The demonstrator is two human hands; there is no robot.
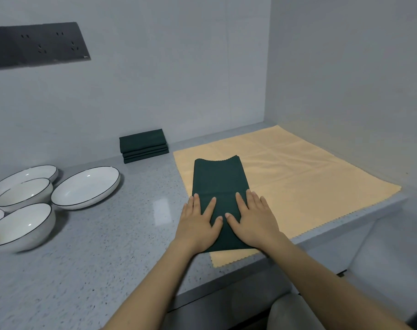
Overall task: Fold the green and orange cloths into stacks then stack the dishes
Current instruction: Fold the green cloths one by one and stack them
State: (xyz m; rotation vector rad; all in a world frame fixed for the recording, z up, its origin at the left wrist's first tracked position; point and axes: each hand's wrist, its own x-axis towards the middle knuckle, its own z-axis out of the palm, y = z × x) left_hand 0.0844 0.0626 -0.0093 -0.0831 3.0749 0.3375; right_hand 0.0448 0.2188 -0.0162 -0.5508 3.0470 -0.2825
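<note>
Both hands — left hand, right hand — lie flat, gripping nothing, pressing the green cloth atop the orange cloth. Risk: the orange cloth drags along, spoiling the fold.

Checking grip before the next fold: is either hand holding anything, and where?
Nothing is gripped. Left hand and right hand lie flat, pressing the near end of the green cloth.
</note>
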